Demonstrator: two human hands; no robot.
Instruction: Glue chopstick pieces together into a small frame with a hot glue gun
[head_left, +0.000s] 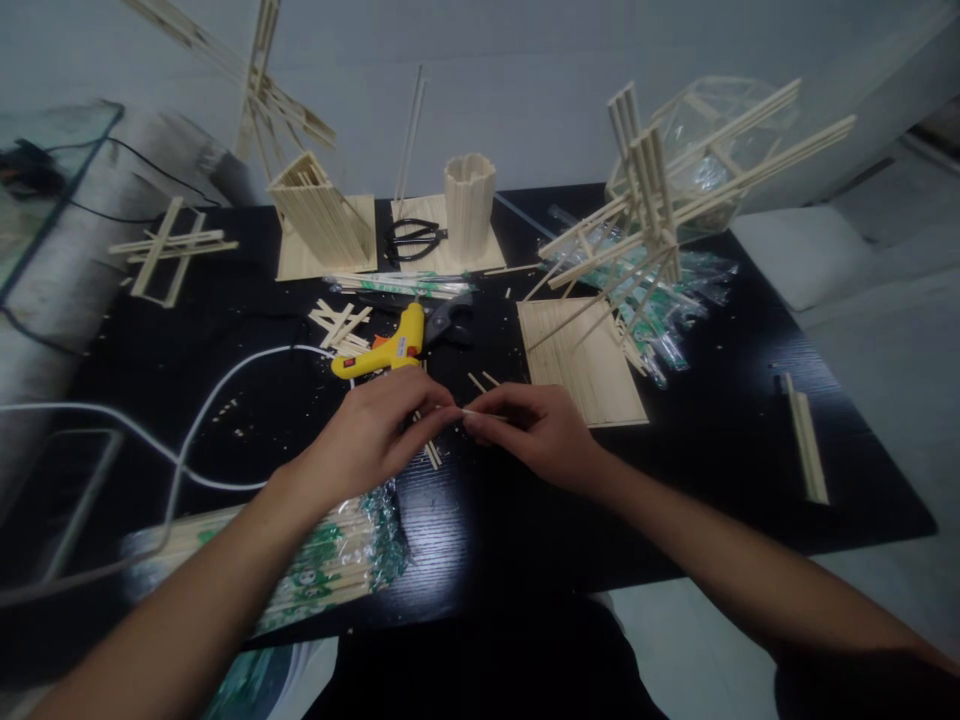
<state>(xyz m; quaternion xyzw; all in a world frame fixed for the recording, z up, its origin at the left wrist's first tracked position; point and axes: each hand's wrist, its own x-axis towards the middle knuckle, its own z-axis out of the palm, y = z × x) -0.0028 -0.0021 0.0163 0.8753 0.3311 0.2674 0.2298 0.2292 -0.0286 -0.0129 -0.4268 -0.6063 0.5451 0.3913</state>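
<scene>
Over the middle of the black table, my left hand [394, 420] and my right hand [544, 430] meet with their fingertips almost touching. Both pinch a short, thin wooden stick [480, 414], mostly covered by the fingers. Just beyond my left hand lies a yellow glue gun [386, 352] with a white cord. Several loose thin sticks [433, 453] lie beneath and beside the fingers. To the right of my right hand is a flat panel of sticks [600, 385], with a windmill-like stick frame [660, 235] above its far side.
Black-handled scissors [415, 238] and a stick cylinder [470, 205] stand at the back, left of it a tapered stick tower [319, 215]. Packaged chopsticks [337, 560] lie at the near left, more wrapped ones [667, 310] at the right. A stick bundle [806, 440] lies near the right edge.
</scene>
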